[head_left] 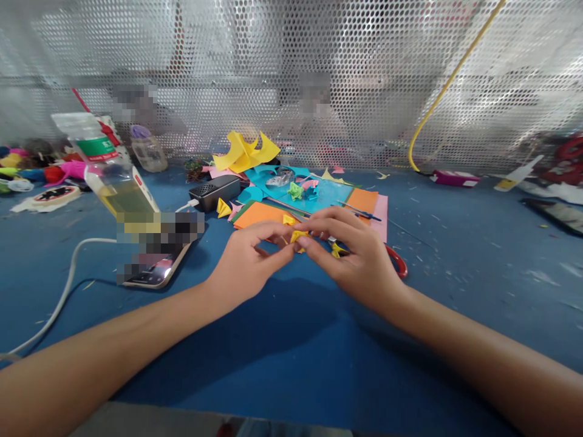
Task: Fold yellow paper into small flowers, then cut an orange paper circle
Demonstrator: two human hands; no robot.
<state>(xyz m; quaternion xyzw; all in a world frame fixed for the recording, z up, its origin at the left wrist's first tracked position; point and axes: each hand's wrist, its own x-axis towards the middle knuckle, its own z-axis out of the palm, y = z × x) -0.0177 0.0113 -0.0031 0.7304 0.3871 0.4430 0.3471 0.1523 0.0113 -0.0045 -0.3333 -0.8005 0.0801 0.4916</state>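
Small yellow folded-paper piece (298, 237) sits right between your two hands, held up over the blue table (282, 346), near the middle of the view. Your fingers hide most of it, so you cannot tell which way it points or which way its long side runs.

You hold one such piece. One more yellow folded-paper triangle (223, 208) stands out to the left, just beside the one black plastic box (221, 193). Behind your fingers you can see one big yellow cut paper with curvy edges (246, 155) and one green crumpled paper bit (295, 192). You have one phone with a light rim (157, 273) on the left, with one clear plastic bottle with a green label (107, 164) next to it. One red loop handle (399, 262) peeks out past your right hand.

Your left hand (248, 258) and right hand (357, 255) reach in from the two bottom corners. Your fingers bend and their tips meet in the middle. Both hands pinch narrow, with thumb and finger on the yellow piece.
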